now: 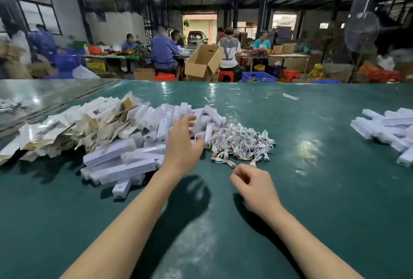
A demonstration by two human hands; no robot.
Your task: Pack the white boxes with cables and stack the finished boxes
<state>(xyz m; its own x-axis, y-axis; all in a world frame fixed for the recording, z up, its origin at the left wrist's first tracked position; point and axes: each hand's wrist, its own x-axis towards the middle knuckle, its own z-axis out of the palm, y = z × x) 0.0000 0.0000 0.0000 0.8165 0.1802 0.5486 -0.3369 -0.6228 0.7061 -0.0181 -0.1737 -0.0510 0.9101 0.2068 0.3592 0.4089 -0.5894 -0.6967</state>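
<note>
A big heap of long white boxes [134,144] lies on the green table [312,189], left of centre. Just right of it sits a tangle of white coiled cables [242,142]. My left hand [182,144] reaches over the right side of the box heap with fingers spread and relaxed, holding nothing. My right hand [253,183] hovers at the near edge of the cable pile, fingers curled, pinching the end of one cable [253,163] between thumb and fingertips. A second group of white boxes [388,129] lies at the far right.
Flattened paper and plastic packaging [67,126] is heaped left of the boxes. A stray white strip [290,96] lies far back on the table. Beyond the table's far edge, several people sit at other tables among cardboard cartons [203,62] and crates.
</note>
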